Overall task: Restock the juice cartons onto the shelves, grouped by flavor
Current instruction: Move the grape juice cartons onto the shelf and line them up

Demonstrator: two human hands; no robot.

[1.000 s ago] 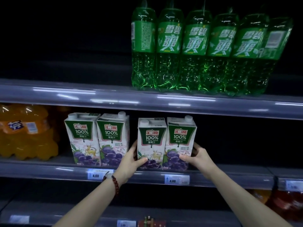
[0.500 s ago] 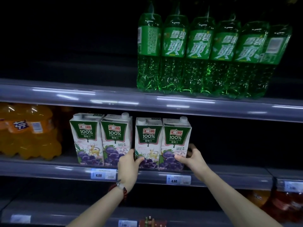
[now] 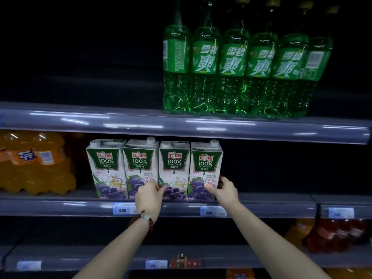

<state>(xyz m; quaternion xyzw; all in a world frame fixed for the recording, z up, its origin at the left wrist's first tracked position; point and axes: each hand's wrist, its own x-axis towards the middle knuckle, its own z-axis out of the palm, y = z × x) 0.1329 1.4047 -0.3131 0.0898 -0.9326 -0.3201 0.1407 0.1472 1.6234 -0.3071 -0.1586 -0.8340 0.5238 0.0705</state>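
Observation:
Several white-and-green grape juice cartons stand in one tight row on the middle shelf (image 3: pixel 261 204). My left hand (image 3: pixel 150 195) rests at the bottom of the third carton (image 3: pixel 174 164), thumb on its front, fingers at the seam with the second carton (image 3: pixel 141 162). My right hand (image 3: pixel 223 189) holds the lower right corner of the rightmost carton (image 3: pixel 206 166), thumb on the front and fingers round its right side. The leftmost carton (image 3: pixel 106 164) stands untouched.
Orange soda bottles (image 3: pixel 36 162) fill the middle shelf's left end. Green soda bottles (image 3: pixel 237 63) stand on the shelf above. The middle shelf right of the cartons is dark. Red and orange bottles (image 3: pixel 334 234) sit lower right. Price tags (image 3: pixel 212 211) line the rail.
Both hands slid the two right cartons leftward; the gap to the left pair has closed, so all cartons now touch in one row.

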